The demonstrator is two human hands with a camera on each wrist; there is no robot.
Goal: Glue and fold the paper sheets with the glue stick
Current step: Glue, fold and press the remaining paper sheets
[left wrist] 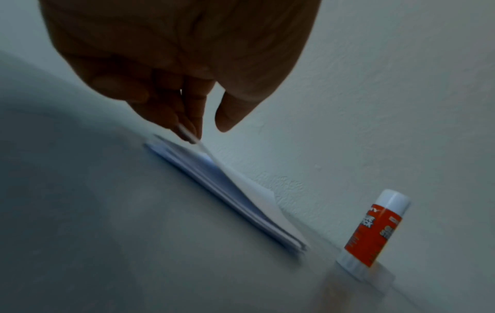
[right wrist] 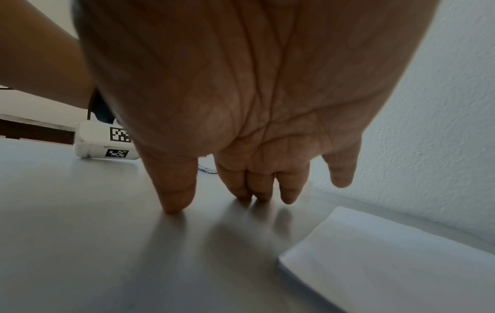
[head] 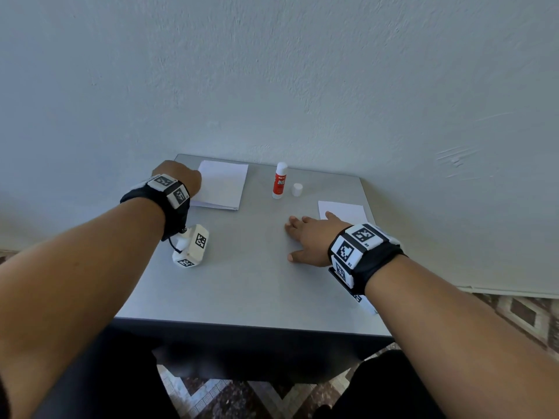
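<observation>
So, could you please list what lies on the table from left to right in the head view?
Left hand → paper stack → glue stick → cap → folded sheet. The right hand overlaps that sheet, so it is left out.

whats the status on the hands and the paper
Left hand pinching top sheet off the paper stack. Right hand open, fingertips on table. Glue stick upright, uncapped, cap beside it. Nothing blocking.

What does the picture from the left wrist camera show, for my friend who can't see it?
The left hand pinches the corner of the top sheet and lifts it off a small stack of white paper on a grey table. To the right, a red and white glue stick stands upright near the pale wall.
</observation>
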